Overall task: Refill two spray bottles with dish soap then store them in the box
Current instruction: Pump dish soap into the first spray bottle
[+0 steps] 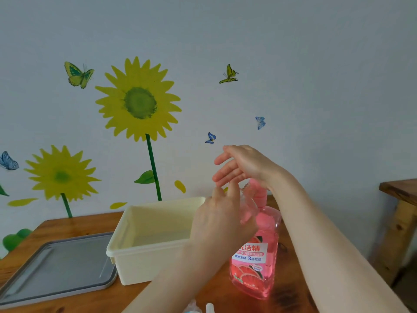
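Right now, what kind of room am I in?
Probably a playroom or a child's room at home: sunflower sticker and butterfly stickers on the wall, a wooden table with a cream storage box.

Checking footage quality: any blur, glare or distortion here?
Head view: soft even light, no harsh glare or hard shadows; wide-angle stretch toward the edges; right hand and left hand slightly blurred; clear spray bottle barely shows against the dish soap bottle.

You're in a home-like room, decorated in a child-friendly way.
Sunflower (137, 100) and butterfly (77, 74) stickers dot the pale wall (304, 53) behind your wooden table (74, 224), which carries a cream plastic box (144, 265), a grey tray (56, 265) and a pink dish soap bottle (252, 269).
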